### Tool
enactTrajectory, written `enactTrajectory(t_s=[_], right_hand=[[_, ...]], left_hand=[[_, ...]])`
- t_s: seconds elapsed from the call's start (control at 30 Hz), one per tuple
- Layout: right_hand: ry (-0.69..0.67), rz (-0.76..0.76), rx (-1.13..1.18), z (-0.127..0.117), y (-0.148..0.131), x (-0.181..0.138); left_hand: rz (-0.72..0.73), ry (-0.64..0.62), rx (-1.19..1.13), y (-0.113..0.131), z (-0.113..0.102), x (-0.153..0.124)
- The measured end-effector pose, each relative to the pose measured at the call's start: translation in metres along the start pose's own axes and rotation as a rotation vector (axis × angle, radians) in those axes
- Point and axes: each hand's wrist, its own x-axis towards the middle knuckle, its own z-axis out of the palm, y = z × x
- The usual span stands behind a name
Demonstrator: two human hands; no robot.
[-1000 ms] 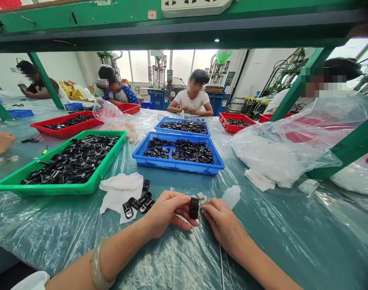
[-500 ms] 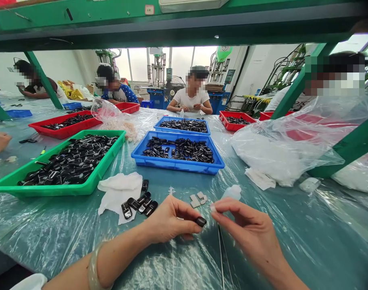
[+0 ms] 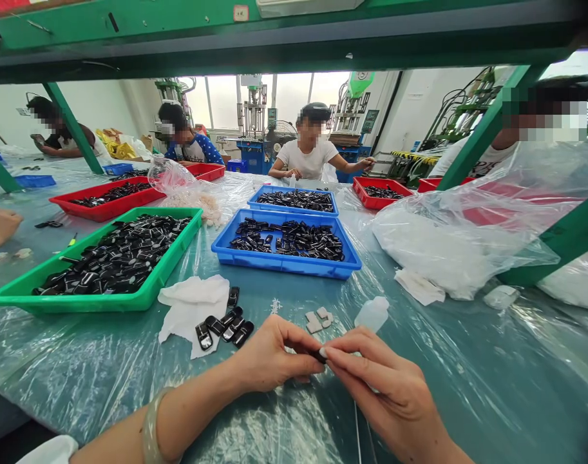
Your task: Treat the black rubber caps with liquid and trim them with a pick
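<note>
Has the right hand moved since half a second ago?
Yes. The right hand has moved left, toward the left hand; its fingertips now meet the small black part, below the grey pads.

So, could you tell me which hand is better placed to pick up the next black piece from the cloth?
Probably the left hand: the black pieces on the cloth lie just left of it, while the right hand is farther away.

I have brought my right hand (image 3: 375, 380) in from its open gap half a second ago; its fingertips (image 3: 324, 352) now meet my left hand (image 3: 274, 354) at the small black part (image 3: 319, 355), now almost hidden between them.
</note>
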Motion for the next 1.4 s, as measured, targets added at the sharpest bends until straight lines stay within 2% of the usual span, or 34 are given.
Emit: enactTrajectory(t_s=[0.37, 0.57, 0.77, 0.83, 1.0, 1.1, 1.27, 1.4], right_hand=[[-0.019, 0.045, 0.056, 0.004, 0.006, -0.003], [-0.085, 0.149, 0.05, 0.006, 0.006, -0.005], [-0.048, 0.229, 0.086, 0.011, 0.008, -0.011], [-0.02, 0.249, 0.055, 0.013, 0.01, -0.014], [-0.033, 0.256, -0.035, 0.017, 0.016, -0.02], [-0.049, 0.231, -0.093, 0.022, 0.018, -0.017], [-0.267, 0.263, -0.236, 0.036, 0.023, 0.003], [-0.37, 0.29, -0.313, 0.054, 0.039, 0.028]], left_hand=[[-0.02, 0.011, 0.012, -0.001, 0.0, -0.001], [-0.062, 0.017, 0.012, -0.002, 0.001, -0.002], [-0.07, 0.021, -0.021, 0.002, 0.0, 0.002], [-0.061, 0.062, -0.06, 0.006, -0.006, 0.004], [-0.068, 0.307, -0.142, 0.008, -0.029, 0.008], [-0.078, 0.362, -0.18, 0.008, -0.04, 0.009], [-0.062, 0.416, -0.227, 0.01, -0.046, 0.007], [-0.031, 0.467, -0.254, 0.012, -0.054, 0.006]])
